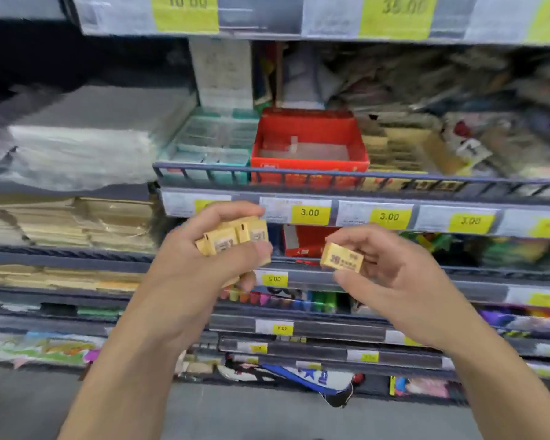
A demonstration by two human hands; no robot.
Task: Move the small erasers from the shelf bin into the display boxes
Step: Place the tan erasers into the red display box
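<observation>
Single eraser (342, 256), yellow-tan wrapper w/ red print, is sitting pinched in the right hand (391, 281): fingers on top, thumb underneath, clamped on it. It's hanging in mid-air in front of the shelving, just right of the other hand, not touching it.

Left hand (200, 265) is gripping a bunch of erasers (235, 236), same yellow-tan wrapping, at least 3-4 showing, exact count unclear. Fingers are curling over the top, thumb pressing in on the near side; closed on the stack.

Both hands are hovering near the camera, below the level of the red display box (308, 144), which is sitting farther back on the wire-fronted shelf (331, 177). Red box is open-topped and looking mostly bare inside, something small and pale on its floor, too blurry to ID. Left of it, touching or nearly: clear/teal plastic box (210, 141) w/ compartments. Right of it: tan packets (400, 147), blurred.

Yellow price tags (310, 212) reading 3.00 are running along the shelf edge just behind the hands. Lower shelves are showing coloured markers (286, 300) and more tags. Far left: stacked paper/envelopes (67, 223). Floor (235, 414) is showing grey at bottom.
</observation>
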